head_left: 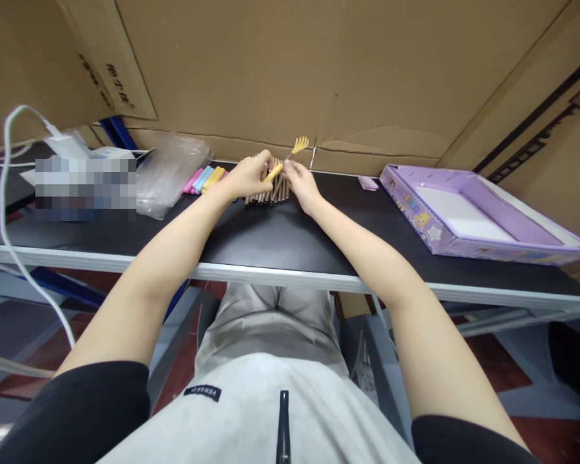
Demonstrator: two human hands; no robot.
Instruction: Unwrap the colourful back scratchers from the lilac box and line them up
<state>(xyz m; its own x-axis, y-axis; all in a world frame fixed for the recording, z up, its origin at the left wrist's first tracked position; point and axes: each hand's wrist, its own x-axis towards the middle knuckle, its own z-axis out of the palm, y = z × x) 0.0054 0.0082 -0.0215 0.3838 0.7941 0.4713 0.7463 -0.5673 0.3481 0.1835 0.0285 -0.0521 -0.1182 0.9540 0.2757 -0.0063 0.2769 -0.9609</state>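
Note:
A small back scratcher [300, 145] with a yellow claw-shaped head, a thin metal shaft and a yellow handle is held between my hands over the table's far side. My left hand [251, 176] is closed around the yellow handle, its fingers curled. At the upper end of that handle, by the metal shaft, my right hand [303, 188] pinches with thumb and fingers. Directly beneath my hands lies a row of metal rods [267, 198], partly hidden by my fingers. Left of them, several pink, blue and yellow handles [207, 179] sit side by side, partly behind my left wrist.
Clear plastic bags [171, 177] lie left of the handles, beside a blurred-out patch and a white cable [4, 187]. On the right stands an open purple box [444, 235]; a small pink packet [368, 183] lies near it. A cardboard wall [270, 77] closes off the table's back.

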